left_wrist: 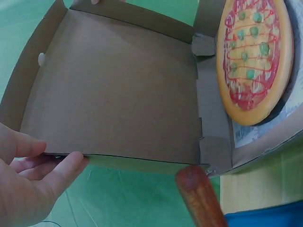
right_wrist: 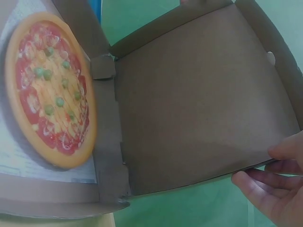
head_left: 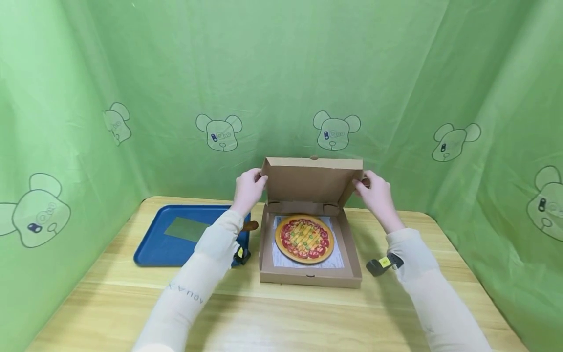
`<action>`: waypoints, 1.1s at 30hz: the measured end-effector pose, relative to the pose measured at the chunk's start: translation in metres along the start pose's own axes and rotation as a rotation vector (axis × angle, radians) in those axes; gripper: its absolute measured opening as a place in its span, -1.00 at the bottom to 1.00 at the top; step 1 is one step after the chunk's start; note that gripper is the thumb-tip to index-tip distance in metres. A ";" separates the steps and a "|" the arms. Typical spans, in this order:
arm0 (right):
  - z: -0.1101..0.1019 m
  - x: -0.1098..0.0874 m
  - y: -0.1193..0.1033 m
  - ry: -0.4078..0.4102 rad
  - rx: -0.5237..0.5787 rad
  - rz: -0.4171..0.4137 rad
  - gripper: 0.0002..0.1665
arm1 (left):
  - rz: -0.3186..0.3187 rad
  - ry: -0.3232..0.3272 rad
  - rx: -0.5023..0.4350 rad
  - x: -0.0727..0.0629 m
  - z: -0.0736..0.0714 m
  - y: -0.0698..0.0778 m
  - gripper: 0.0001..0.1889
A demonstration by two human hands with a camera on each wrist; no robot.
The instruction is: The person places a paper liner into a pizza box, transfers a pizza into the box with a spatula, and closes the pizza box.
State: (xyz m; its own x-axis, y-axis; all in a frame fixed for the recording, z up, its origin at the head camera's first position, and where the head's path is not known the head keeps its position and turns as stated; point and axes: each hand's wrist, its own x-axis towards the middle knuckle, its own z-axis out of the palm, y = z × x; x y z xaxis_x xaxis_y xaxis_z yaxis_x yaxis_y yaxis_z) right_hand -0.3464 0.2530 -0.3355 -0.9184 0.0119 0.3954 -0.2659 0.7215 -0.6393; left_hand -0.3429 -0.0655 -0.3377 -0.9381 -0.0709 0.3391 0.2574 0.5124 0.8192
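Note:
A cardboard pizza box [head_left: 310, 281] stands on the table with its lid [head_left: 308, 183] raised at the back. Inside it, a round pizza [head_left: 304, 238] with red and yellow topping and green bits lies on printed paper [head_left: 281, 259]. My left hand [head_left: 249, 188] pinches the lid's left side edge between thumb and fingers, as the left wrist view also shows. On the opposite side, my right hand [head_left: 374, 190] pinches the lid's right edge near its front corner. Both wrists wear dark camera mounts.
Left of the box lies a blue tray [head_left: 151, 249] with a flat green sheet [head_left: 186, 229] on it. A brown wooden handle [head_left: 250, 225] juts from the tray's right side towards the box. Green curtains [head_left: 281, 73] with bear-head drawings surround the wooden table [head_left: 264, 318].

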 end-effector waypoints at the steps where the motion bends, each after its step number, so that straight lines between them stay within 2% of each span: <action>1: 0.000 -0.002 0.001 0.003 -0.001 -0.007 -0.70 | 0.001 0.001 0.000 -0.002 0.000 0.000 -0.75; 6: 0.000 -0.012 0.006 0.012 -0.010 -0.032 -0.73 | 0.004 -0.013 -0.015 -0.015 0.002 0.000 -0.68; 14: -0.003 -0.029 0.015 -0.031 0.029 -0.013 -0.59 | -0.019 -0.047 -0.072 -0.031 0.002 -0.004 -0.59; 18: -0.002 -0.036 0.019 -0.038 0.050 -0.002 -0.62 | -0.032 -0.052 -0.100 -0.036 0.003 -0.009 -0.59; 22: 0.000 -0.042 0.023 -0.044 0.120 0.000 -0.66 | -0.036 -0.057 -0.134 -0.041 0.004 -0.013 -0.59; 27: 0.003 -0.051 0.027 -0.042 0.182 0.010 -0.60 | -0.032 -0.054 -0.175 -0.048 0.004 -0.020 -0.60; 33: 0.006 -0.062 0.032 -0.061 0.298 0.017 -0.54 | -0.046 -0.103 -0.146 -0.059 0.003 -0.025 -0.52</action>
State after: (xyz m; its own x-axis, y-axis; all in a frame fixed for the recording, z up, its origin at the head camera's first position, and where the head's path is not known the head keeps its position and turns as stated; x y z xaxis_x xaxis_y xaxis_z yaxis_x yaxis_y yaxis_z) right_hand -0.2997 0.2713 -0.3847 -0.9369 -0.0260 0.3486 -0.3165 0.4868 -0.8141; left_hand -0.2948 -0.0717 -0.3795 -0.9666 0.0007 0.2564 0.2373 0.3808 0.8937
